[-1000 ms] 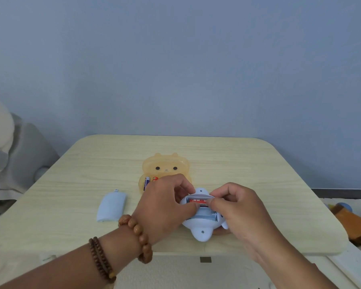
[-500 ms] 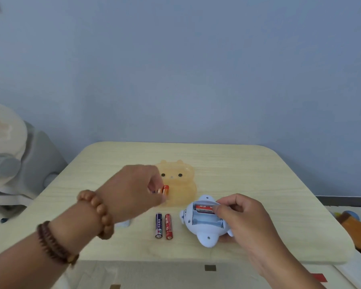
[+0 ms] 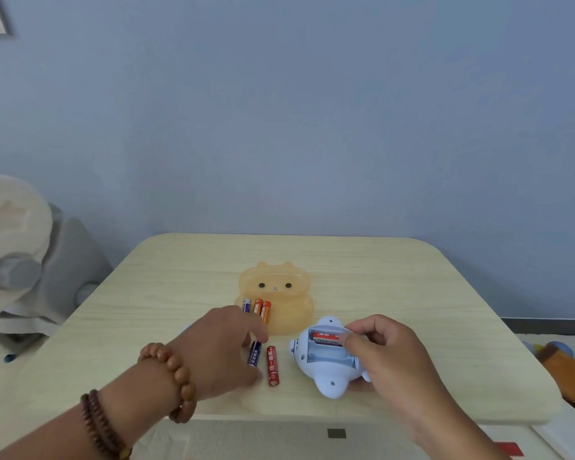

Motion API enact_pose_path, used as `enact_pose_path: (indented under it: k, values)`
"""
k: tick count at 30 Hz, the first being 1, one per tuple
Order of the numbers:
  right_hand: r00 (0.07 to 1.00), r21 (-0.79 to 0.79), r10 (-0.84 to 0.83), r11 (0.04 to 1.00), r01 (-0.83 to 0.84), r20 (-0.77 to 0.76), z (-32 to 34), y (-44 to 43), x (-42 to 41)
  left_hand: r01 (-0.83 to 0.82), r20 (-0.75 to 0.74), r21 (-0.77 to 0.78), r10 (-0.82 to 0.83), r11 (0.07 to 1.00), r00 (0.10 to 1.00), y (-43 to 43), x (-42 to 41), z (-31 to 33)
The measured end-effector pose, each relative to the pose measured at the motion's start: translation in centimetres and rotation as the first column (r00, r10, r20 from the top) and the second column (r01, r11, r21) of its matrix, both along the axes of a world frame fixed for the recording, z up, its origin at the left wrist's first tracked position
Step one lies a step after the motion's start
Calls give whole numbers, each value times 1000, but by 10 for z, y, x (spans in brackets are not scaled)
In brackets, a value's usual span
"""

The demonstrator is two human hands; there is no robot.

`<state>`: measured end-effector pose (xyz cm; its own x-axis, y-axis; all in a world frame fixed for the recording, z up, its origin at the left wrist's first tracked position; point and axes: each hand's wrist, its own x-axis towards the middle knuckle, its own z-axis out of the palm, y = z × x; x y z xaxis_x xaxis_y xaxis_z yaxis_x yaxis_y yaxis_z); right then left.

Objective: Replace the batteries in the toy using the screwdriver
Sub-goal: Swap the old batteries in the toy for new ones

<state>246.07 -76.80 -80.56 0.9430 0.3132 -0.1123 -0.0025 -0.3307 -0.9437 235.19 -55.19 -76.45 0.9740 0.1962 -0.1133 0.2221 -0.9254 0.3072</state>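
Rounded blue plastic toy (image 3: 331, 384) — red cylindrical battery (image 3: 272, 365) beside.

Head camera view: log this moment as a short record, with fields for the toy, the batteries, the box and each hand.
toy: light blue, on the table, battery compartment open
fitted battery: one, red, at the far end of the compartment
loose: blue battery and red battery, side by side left of the toy
box: orange, bear-shaped, three batteries at its left front
left hand: fingers over the blue battery, grip unclear
right hand: holds the toy, fingertips at the compartment
screwdriver: not in view
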Motion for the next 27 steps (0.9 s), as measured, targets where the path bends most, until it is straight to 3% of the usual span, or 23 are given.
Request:
enact_pose_path:
  k: [13, 16, 22, 27]
  values:
    - [1000, 23, 10, 1000, -10, 23, -3, -1, 0, -91, 80, 24, 89, 996, 993, 2, 6, -8]
    - [1000, 31, 2, 1000, -2, 22, -2, -1, -1, -108, 191, 22, 102, 994, 976, 5, 8, 7]
    - [1000, 85, -10, 996, 9, 14, -5, 0, -3, 263, 423, -98, -199, 960, 884, -19, 22, 19]
    - [999, 83, 10, 996, -12, 34, -4, -2, -5, 383, 439, -73, -315, 921, 842, -30, 28, 15]
